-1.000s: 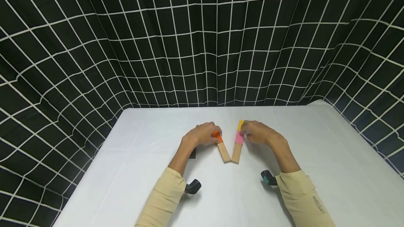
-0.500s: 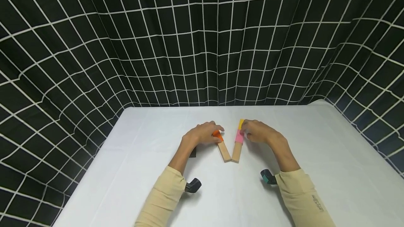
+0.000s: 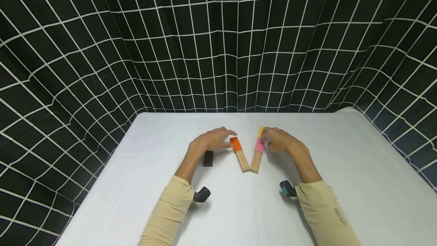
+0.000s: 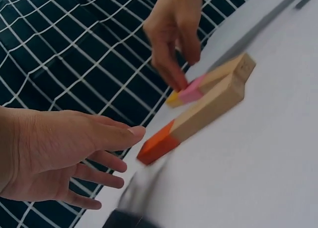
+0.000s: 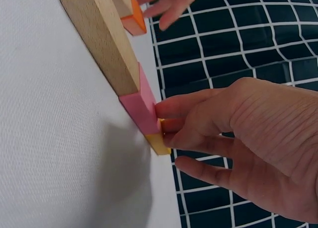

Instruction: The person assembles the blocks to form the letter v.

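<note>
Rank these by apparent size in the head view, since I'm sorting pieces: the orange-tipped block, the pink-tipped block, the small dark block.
1-2. Orange-tipped block and pink-tipped block: they look alike; the right hand hides part of the pink one.
3. Small dark block, clearly smallest.

- Left hand fills lower left, fingers straight and spread, holding nothing; fingertips just short of orange-tipped block.
- Orange-tipped block lies flat on white table, its plain wooden end meeting that of pink-tipped block.
- Right hand reaches down from above, fingertips touching the pink section.
- Blurred dark object at bottom edge.
- Black grid-lined curtain behind.
</note>
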{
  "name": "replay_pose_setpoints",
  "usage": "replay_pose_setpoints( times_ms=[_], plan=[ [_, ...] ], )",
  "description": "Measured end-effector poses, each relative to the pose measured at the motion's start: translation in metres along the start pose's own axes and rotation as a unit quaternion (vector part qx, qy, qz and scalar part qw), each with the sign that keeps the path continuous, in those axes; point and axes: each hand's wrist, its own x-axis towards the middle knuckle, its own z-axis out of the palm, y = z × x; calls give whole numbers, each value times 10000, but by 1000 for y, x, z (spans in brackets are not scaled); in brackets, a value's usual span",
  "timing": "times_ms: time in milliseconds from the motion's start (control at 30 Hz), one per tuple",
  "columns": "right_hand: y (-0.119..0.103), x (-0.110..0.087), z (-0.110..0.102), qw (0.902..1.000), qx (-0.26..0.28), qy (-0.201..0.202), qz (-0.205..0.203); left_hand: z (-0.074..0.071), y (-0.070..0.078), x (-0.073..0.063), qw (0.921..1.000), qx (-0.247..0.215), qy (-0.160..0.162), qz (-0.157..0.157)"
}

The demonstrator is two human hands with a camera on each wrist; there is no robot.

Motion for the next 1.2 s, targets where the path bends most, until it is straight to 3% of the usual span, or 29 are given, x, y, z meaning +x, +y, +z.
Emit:
replay_pose_setpoints(
  times_ms=[233, 500, 600, 767, 967, 1200],
  plan=[
    [0, -2, -4, 9999, -24, 27, -125, -9, -16, -27, 9996, 190, -202, -35],
    [4, -2, -1, 10000, 9, -14, -21, -12, -15, -61, 9975, 465, -519, -122],
    [4, -1, 1, 10000, 6, -35, 18, -10, -16, -69, 9959, 736, -523, 26],
    [4, -1, 0, 9999, -88, 34, 99, -8, -14, -71, 9952, 872, -367, 263],
    [4, -2, -1, 10000, -56, 45, -41, -8, -12, -71, 9957, 841, -362, 151],
    [2, -1, 0, 9999, -56, 7, 97, -9, -14, -68, 9957, 860, -315, 120]
  ],
)
